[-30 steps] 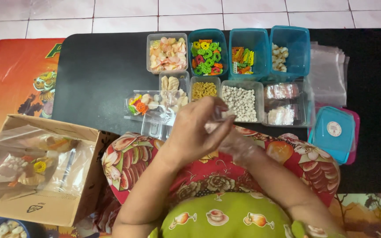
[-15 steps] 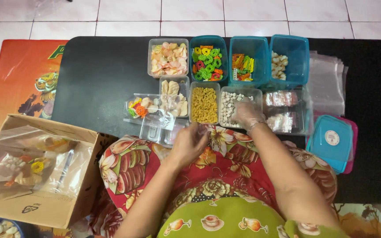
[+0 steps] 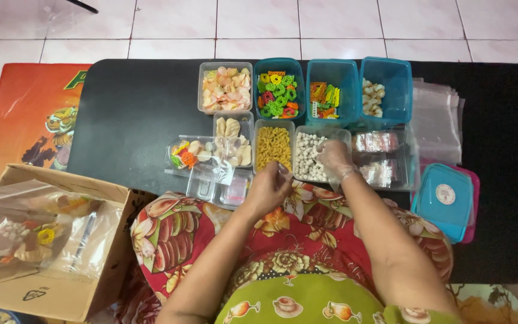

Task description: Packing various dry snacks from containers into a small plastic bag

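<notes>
Where two hands (image 3: 268, 189) reach: four teal tubs (image 3: 385, 90).

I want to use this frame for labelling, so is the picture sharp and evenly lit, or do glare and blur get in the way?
Head view: soft, even light, no hard shadows; the containers are sharp. Glare whitens the clear bags in the cardboard box and the plastic bag stack. The right hand, in a clear glove, looks slightly soft; the left hand is crisp.
</notes>
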